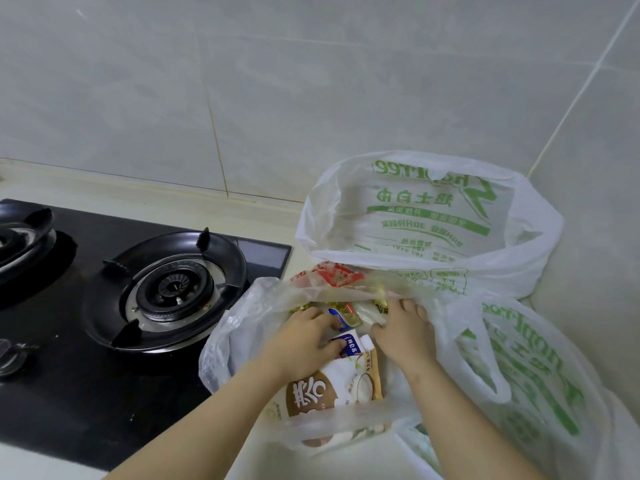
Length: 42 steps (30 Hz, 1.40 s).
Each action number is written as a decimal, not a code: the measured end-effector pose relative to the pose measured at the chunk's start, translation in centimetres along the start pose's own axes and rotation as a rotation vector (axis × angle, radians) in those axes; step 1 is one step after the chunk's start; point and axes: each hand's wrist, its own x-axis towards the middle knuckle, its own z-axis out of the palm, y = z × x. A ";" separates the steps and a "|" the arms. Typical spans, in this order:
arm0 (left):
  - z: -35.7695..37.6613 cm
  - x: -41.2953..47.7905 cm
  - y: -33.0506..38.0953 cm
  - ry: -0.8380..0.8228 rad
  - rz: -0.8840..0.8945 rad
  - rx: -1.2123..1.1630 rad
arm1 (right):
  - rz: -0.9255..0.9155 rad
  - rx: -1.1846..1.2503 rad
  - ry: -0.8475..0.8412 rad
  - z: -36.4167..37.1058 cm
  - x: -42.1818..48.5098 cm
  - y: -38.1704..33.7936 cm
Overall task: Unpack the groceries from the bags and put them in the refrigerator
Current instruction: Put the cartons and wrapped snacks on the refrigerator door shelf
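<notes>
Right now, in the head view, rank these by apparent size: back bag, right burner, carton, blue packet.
1. Back bag
2. Right burner
3. Carton, partly hidden
4. Blue packet, mostly covered, so judged on its visible part only

Green print, mirrored, on far plastic bag (429,209), blue 特仑苏 label on small carton (350,342)

You're looking down on a pale counter (145,199) that's running along under glossy white wall tiles (311,81). A black glass hob (69,393) is sitting on your left, its burner (173,289) catching soft overhead light.
</notes>
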 end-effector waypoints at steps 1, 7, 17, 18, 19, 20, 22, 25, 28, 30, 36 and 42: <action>0.1 0.0 -0.1 -0.013 -0.007 -0.005 | 0.023 -0.019 -0.005 0.0 0.1 0.0; 0.4 -0.2 -0.2 -0.028 -0.010 -0.007 | 0.145 0.006 -0.012 -0.2 1.0 -0.1; -0.5 -0.8 -0.2 0.176 0.046 -0.111 | -0.067 0.014 0.242 -1.3 -1.5 -0.7; -0.6 -0.8 -0.2 0.207 0.037 -0.135 | -0.094 0.015 0.271 -1.5 -1.9 -0.9; -0.7 -0.9 -0.2 0.234 0.024 -0.169 | -0.125 0.016 0.296 -1.8 -2.2 -1.3; -0.8 -1.0 -0.2 0.255 0.005 -0.210 | -0.157 0.026 0.321 -2.2 -2.5 -1.6; -1.3 -1.0 0.0 0.306 -0.014 -0.307 | -0.223 0.099 0.359 -2.8 -2.9 -2.4; -2.6 -1.6 0.7 0.347 -0.013 -0.734 | -0.335 0.235 0.342 -4.0 -3.6 -3.8; -4.1 -2.6 1.2 0.178 -0.101 -1.276 | -0.446 0.317 0.244 -4.5 -4.3 -5.1; -4.5 -3.1 0.8 0.115 -0.138 -1.487 | -0.496 0.421 0.144 -4.5 -4.9 -5.5; -3.6 -3.4 -0.6 0.313 -0.409 -1.280 | -0.226 0.636 -0.061 -2.9 -5.3 -4.9; -2.6 -3.4 -0.8 0.427 -0.522 -1.306 | 0.014 0.470 -0.274 0.0 -5.7 -3.6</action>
